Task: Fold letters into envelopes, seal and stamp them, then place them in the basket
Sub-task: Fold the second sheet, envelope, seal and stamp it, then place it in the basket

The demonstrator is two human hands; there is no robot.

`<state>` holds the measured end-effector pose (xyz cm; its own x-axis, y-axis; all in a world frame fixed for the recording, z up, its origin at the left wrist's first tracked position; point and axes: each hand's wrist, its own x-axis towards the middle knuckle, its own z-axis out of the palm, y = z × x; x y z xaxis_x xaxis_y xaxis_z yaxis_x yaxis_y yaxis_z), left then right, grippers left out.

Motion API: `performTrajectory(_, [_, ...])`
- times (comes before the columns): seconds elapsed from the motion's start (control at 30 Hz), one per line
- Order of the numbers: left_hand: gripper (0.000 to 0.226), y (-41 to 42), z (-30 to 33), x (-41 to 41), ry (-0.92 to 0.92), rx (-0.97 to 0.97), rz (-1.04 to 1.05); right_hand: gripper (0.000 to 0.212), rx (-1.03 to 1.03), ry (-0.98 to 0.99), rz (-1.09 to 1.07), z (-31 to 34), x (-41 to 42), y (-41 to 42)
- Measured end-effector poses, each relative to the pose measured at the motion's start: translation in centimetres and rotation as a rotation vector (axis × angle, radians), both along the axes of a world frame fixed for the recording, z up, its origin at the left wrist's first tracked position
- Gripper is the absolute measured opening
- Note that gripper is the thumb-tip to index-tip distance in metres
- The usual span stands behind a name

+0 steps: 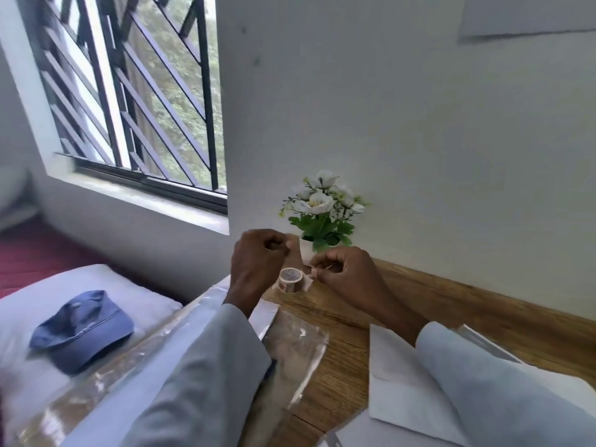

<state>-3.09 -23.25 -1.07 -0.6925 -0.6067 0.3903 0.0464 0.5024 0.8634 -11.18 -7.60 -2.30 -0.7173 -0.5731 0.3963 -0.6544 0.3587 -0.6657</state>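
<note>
Two hands, one roll of stamp tape, above the wooden table.

The left hand (258, 256) is curled, what it holds hidden; the right hand (345, 269) pinches the tape's loose end. The patterned stamp tape roll (290, 279) hangs between them, near the table's (451, 304) far edge. One white envelope (396, 382) lies under the right sleeve.

The brown desk (419, 295) shows grained, matt wood. A clear plastic sleeve (295, 353) on it shines glossy and crinkled. The white paper envelope (400, 391) looks matt; the blue cloth cap (82, 330) soft.
</note>
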Motion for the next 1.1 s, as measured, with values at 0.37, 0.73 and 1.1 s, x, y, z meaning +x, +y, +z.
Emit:
performTrajectory(0.37, [0.015, -0.8, -2.2, -0.5, -0.242, -0.267, -0.018, 0.011, -0.064, -0.064, -0.094, -3.3, -0.7, -2.0])
performTrajectory(0.73, [0.028, -0.2, -3.2, -1.0, -0.299, -0.501, -0.074, 0.007, -0.096, -0.155, -0.072, -3.8, -1.3, -1.9])
performTrajectory(1.1, [0.029, 0.1, -3.5, -1.4, -0.304, -0.443, -0.052, 0.013, -0.058, -0.215, -0.075, -3.0, -0.6, -1.6])
